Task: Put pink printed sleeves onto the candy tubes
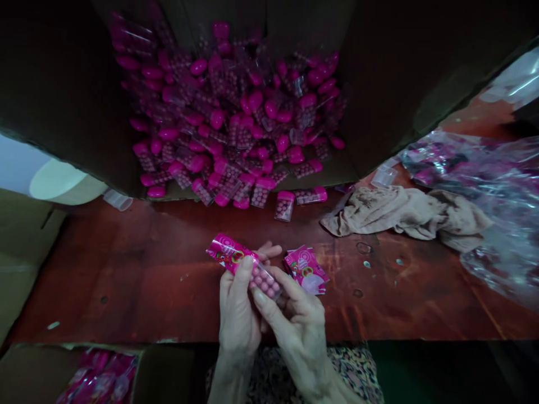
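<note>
Head view: Left hand (238, 317) and right hand (298, 322) meet above a reddish tabletop (138, 280), a clear container (264, 280) of pink balls held at a slant between their fingers.
Left grip: Thumb presses a printed sleeve (227, 251) where it meets the container; some fingertips reach out behind, spread apart.
Right grip: Thumb and forefinger pinch the container's bare end; the remaining fingers curl beneath, partly hidden.
Container: Probably light and stiff-walled, smooth enough to slip and perhaps prone to crack under a hard squeeze; its narrow sides near the bare end look the safest hold.
Sleeve: Likely thin, glossy film, soft and easily creased; best taken lightly by its flat edges.
Sleeve pile (306, 269): Fanned loosely just right of the fingers.
Print: Pale swirls and a round yellow-green emblem on pink; the lettering is too small and blurred to read, and no brand can be made out.
Beyond the fingers: A carton (387, 84) holds a heap of pink-capped containers (236, 129).
Right of the fingers: A crumpled cloth (391, 213) lies farther out, near clear plastic wrapping (505, 207).
</note>
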{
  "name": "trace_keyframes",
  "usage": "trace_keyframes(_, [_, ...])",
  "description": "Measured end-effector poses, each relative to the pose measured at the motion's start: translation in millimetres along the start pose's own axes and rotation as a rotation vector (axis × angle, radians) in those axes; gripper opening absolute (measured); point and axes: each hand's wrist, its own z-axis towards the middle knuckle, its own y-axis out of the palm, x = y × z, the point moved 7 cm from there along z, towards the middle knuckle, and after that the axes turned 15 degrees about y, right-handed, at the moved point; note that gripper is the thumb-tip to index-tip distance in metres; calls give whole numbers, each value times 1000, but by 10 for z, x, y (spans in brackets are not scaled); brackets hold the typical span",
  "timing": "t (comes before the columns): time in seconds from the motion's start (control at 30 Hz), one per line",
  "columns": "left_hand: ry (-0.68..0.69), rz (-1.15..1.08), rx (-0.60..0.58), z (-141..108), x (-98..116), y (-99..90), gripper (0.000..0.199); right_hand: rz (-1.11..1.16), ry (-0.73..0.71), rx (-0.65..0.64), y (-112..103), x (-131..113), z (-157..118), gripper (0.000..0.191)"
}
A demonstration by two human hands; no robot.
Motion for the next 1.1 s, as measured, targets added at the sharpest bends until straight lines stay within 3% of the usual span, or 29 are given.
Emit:
trace_keyframes(0.2, [-108, -93, -100, -40, -123, 37, 22, -252, -103, 145, -42, -98, -93, 38])
trace_keyframes(0.3, [-98, -125, -137, -18, -74, 43, 25, -122, 21, 36, -19, -72, -28, 33])
trace_keyframes(0.43, [-34, -115, -75, 49, 21, -13, 28, 69, 179, -135, 86, 13, 54, 26])
trace_keyframes(0.6, [-31, -32, -51, 41, -19, -21, 21, -30, 15, -39, 67, -50, 1, 32])
trace_keyframes(0.77, [-123, -46, -60, 18, -94, -13, 20, -256, -86, 2, 27, -126, -24, 32])
trace_keyframes(0.87, [-144, -98, -96, 36, -71, -14, 26, -385, -137, -40, 9, -193, 59, 37])
trace_keyframes(1.0, [-117, -120, -140, 33, -4, -24, 39, -586, -183, -173, 39, -235, 152, 62])
trace_keyframes(1.1, [-127, -134, -206, -30, -4, 32, 40, -676, -211, -204, 50, -242, 142, 63])
